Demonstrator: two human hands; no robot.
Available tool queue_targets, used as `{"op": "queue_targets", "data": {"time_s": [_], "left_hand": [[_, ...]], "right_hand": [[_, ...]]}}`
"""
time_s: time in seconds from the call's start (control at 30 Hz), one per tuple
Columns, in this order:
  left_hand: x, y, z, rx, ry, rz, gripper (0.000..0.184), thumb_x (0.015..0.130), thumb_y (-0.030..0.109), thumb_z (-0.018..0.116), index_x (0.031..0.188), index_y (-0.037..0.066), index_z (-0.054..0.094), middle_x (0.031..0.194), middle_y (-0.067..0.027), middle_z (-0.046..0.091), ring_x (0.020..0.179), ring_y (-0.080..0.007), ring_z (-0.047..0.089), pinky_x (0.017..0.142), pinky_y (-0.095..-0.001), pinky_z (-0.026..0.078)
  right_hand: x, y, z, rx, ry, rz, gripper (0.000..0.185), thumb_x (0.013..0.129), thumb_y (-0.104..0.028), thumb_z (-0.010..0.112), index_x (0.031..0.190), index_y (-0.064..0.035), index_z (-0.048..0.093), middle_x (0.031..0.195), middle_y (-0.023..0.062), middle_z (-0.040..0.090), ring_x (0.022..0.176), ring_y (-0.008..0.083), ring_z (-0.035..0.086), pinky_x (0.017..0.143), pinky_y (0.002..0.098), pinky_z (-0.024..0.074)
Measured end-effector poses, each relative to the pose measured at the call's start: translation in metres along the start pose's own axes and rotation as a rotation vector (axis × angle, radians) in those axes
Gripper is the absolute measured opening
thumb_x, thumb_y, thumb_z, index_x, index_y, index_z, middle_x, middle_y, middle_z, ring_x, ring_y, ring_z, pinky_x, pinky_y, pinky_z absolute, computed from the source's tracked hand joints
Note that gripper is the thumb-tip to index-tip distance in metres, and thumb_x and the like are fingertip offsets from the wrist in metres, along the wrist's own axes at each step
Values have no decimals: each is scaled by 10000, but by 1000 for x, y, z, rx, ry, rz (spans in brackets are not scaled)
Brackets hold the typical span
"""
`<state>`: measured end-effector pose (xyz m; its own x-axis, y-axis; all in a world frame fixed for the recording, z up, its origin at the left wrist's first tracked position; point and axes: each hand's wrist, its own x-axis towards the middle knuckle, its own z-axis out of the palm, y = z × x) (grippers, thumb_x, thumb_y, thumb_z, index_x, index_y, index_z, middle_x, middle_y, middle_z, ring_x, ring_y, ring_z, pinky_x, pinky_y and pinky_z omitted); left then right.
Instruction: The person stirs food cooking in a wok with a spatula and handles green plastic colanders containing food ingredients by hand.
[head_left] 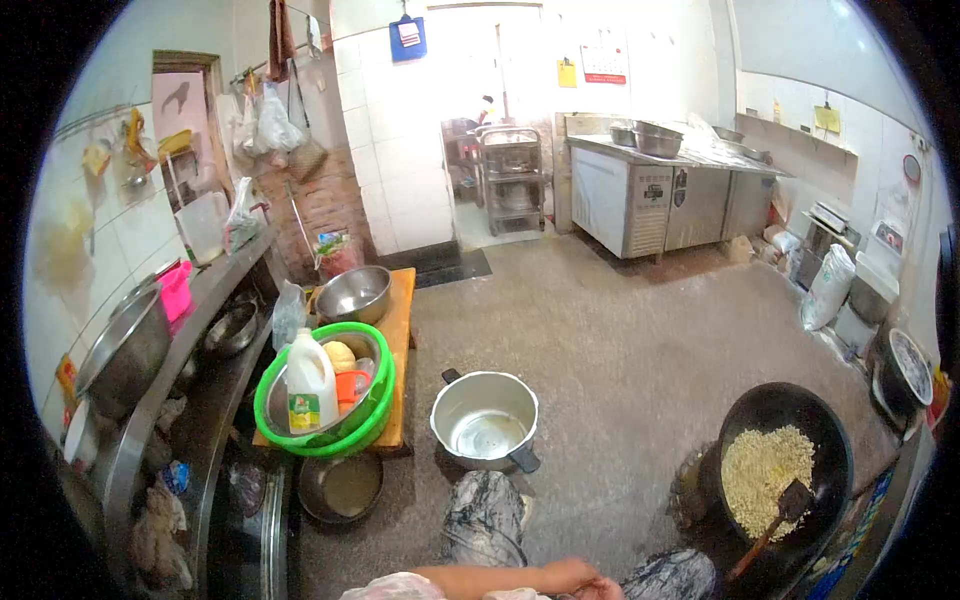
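At the bottom edge, my left forearm reaches across my lap. My left hand (568, 574) and my right hand (601, 589) lie close together by my knee; their fingers are mostly hidden, and nothing held can be made out. In front of my knees, a silver pot (484, 412) with black handles stands on the floor, holding a little liquid or a wet shine at its base. To the right is a large dark wok (832, 440) with pale, chopped-looking pieces (765, 465) in it. A wooden spatula (795, 501) rests in them, its handle leaning over the near rim.
On a wooden table (402, 300) at left are a steel bowl (355, 292) and a green basin (265, 420) with a white jug (308, 375). Metal shelves (205, 400) line the left wall. A steel counter (600, 200) stands at the back, a trolley (512, 180) in the doorway.
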<state>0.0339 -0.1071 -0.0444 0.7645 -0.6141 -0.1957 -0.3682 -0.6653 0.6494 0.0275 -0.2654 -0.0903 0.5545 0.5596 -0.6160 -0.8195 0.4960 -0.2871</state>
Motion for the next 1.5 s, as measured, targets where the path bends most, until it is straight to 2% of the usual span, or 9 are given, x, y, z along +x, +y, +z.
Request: {"op": "queue_targets", "data": {"time_s": [0.1,0.5,0.6,0.73,0.9,1.0,1.17,1.3,1.5], "left_hand": [[2,-14,13,114,123,146,220,662,193,605,840,78,665,714,-162,635,630,-359,611,570,-430,485],[15,-16,35,-153,339,210,181,853,172,502,937,56,613,866,-153,608,798,-356,572,687,-402,456],[12,-5,24,-149,294,122,236,849,243,532,975,50,579,908,-135,608,842,-271,591,747,-369,461],[-10,30,-19,-555,194,-49,203,839,163,528,1001,77,616,941,-127,628,811,-163,614,702,-301,485],[-13,21,-15,-879,253,-178,171,819,35,545,965,-1,626,903,-87,654,773,-113,609,674,-254,502],[-13,10,-29,-863,342,-255,129,834,15,555,934,-13,631,854,-71,656,775,-117,612,689,-254,500],[-40,-45,-104,-323,734,-104,136,873,87,529,885,-1,631,787,-96,661,721,-189,630,692,-290,487],[-83,-58,-159,-23,850,-415,287,900,191,454,732,30,623,680,-113,610,694,-280,593,644,-359,448],[-93,-78,-145,296,852,-306,357,906,225,390,665,59,594,630,-123,562,643,-325,533,633,-439,396]], "right_hand": [[-2,0,1,-1,8,-5,264,861,-209,520,1092,-97,581,939,113,615,818,248,590,674,380,475],[-13,8,-8,92,-38,-45,268,853,-194,529,1097,-94,579,913,104,614,784,230,590,644,368,477],[-19,12,-10,220,-196,-53,269,851,-190,531,1098,-93,578,907,102,613,775,225,590,637,365,477],[-46,-5,24,109,-422,51,453,904,-266,445,1330,-135,362,1365,130,371,1228,293,408,1015,503,323],[-56,-20,38,-116,-425,30,469,922,-251,482,1353,-138,338,1271,96,468,1163,242,469,932,445,419],[-66,-35,63,-515,-83,32,485,908,-267,513,1342,-113,360,1213,86,509,1120,244,495,916,408,432],[-110,-111,76,-1623,377,-1123,486,805,-262,619,1223,-49,495,1214,151,493,1100,319,475,944,416,375],[-157,-171,96,-1922,1151,-1038,506,786,-315,631,1192,-46,496,1322,198,390,1207,375,374,990,449,320],[-141,-188,22,-1793,1301,-336,431,821,-274,581,1148,-11,481,1273,207,418,1028,380,542,825,472,463]]}}
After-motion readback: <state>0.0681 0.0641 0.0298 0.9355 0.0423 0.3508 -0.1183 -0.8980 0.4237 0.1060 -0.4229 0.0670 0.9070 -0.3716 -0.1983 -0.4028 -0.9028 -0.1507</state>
